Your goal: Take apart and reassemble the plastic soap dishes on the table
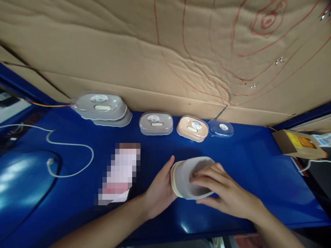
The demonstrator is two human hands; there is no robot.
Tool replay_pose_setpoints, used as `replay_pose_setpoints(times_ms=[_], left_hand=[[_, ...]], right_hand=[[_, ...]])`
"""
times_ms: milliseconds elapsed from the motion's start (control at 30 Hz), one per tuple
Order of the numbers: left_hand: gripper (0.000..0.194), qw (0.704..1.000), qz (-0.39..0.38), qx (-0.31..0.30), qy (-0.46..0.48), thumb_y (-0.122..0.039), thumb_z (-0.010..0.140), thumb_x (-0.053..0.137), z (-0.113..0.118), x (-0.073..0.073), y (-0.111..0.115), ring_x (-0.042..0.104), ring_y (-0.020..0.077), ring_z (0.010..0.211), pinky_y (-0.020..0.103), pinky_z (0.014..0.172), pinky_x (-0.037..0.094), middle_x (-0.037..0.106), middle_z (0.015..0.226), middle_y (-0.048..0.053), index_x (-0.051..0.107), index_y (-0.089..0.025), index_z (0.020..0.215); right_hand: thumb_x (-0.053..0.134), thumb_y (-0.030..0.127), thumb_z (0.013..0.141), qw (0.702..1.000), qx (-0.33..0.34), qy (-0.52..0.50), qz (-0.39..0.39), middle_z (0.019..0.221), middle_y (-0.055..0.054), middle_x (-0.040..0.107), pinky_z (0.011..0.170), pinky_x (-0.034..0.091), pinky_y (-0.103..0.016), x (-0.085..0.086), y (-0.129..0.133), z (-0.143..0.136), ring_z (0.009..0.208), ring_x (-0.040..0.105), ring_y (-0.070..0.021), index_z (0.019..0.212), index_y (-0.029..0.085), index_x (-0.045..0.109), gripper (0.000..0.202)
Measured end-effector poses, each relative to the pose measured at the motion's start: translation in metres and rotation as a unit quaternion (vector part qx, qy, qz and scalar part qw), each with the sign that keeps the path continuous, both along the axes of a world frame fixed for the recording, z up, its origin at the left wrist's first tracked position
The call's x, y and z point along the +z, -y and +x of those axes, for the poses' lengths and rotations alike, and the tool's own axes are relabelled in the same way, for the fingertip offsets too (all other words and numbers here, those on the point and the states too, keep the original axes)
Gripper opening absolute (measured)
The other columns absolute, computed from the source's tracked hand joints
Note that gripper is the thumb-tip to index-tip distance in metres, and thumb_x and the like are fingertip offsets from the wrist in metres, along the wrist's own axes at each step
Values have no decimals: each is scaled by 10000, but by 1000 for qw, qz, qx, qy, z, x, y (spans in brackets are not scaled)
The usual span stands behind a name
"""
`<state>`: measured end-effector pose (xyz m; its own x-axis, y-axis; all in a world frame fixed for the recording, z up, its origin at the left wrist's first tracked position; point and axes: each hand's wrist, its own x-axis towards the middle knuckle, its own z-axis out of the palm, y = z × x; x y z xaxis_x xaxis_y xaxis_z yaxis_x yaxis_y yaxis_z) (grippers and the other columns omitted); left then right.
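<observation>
A grey oval plastic box (pixel 184 179) with a cream-coloured base is tipped sideways above the blue table, its opening facing right. My left hand (pixel 162 186) supports it from the left, palm against the base and thumb pointing up. From the right, my right hand (pixel 222 191) reaches into the opening. Its fingers are inside near a small dark spot on the inner bottom, and the thumb stays outside along the lower wall. Whether the fingertips hold anything small inside is hidden.
Along the cardboard wall stand stacked grey boxes (pixel 103 106), a grey box (pixel 156 124), a peach box (pixel 192 129) and a clear lid (pixel 221 128). A phone with a blurred screen (pixel 121 172) lies left of my hands. A white cable (pixel 77 144) and a carton (pixel 294 143) flank the table.
</observation>
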<state>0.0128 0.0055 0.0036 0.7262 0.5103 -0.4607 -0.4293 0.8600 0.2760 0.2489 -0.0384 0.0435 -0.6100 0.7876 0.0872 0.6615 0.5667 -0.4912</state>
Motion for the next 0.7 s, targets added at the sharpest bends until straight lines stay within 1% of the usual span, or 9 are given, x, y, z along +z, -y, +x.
replay_pose_setpoints(times_ms=[67,167,300,400,533,633,700], left_hand=[[552,1000,19,1,-7,-613,1033,527,-1,1,1,703,276,1164,338,987,498,812,1132,102,777,-153,1206],[477,998,54,2,-21,-583,1004,609,-2,1,3,696,258,1134,310,919,506,814,1107,89,796,-171,1156],[408,996,84,9,-40,-547,993,654,-3,-1,4,694,223,1062,293,879,504,813,1073,74,800,-191,1131],[434,994,102,14,-44,-564,977,671,-3,-4,2,700,229,1048,311,906,506,809,1107,83,790,-195,1172],[516,990,129,14,-48,-589,913,745,-3,-6,1,685,286,1190,350,990,503,789,1222,112,773,-196,1246],[531,985,162,19,-55,-503,865,832,-3,-3,2,644,319,1308,357,1029,491,755,1336,106,745,-233,1314],[606,980,190,19,-54,-426,822,890,-3,0,3,595,332,1384,366,1075,470,715,1420,94,708,-263,1377]], right_hand=[[638,431,1041,1000,23,0,14,1261,-88,720,1113,488,-467,-6,2,-12,1193,661,-258,1386,260,598,388],[607,430,1056,998,24,2,51,1253,-110,713,1081,503,-461,-16,1,-20,1186,651,-267,1419,219,577,422],[609,445,1051,996,22,9,84,1287,-123,684,1078,498,-461,-22,-3,-20,1252,609,-288,1471,222,550,480],[590,469,1055,995,25,5,100,1337,-135,657,1108,480,-477,-25,-7,-19,1320,574,-299,1475,230,554,484],[570,465,1063,992,35,10,119,1396,-150,641,1131,475,-477,-30,-12,-19,1364,559,-295,1462,213,571,471],[580,410,1068,988,37,14,148,1448,-148,630,1183,435,-500,-36,-11,-19,1426,520,-295,1462,227,575,435],[592,368,1063,986,39,21,159,1508,-146,596,1237,366,-546,-40,-8,-19,1492,458,-307,1437,239,596,395]])
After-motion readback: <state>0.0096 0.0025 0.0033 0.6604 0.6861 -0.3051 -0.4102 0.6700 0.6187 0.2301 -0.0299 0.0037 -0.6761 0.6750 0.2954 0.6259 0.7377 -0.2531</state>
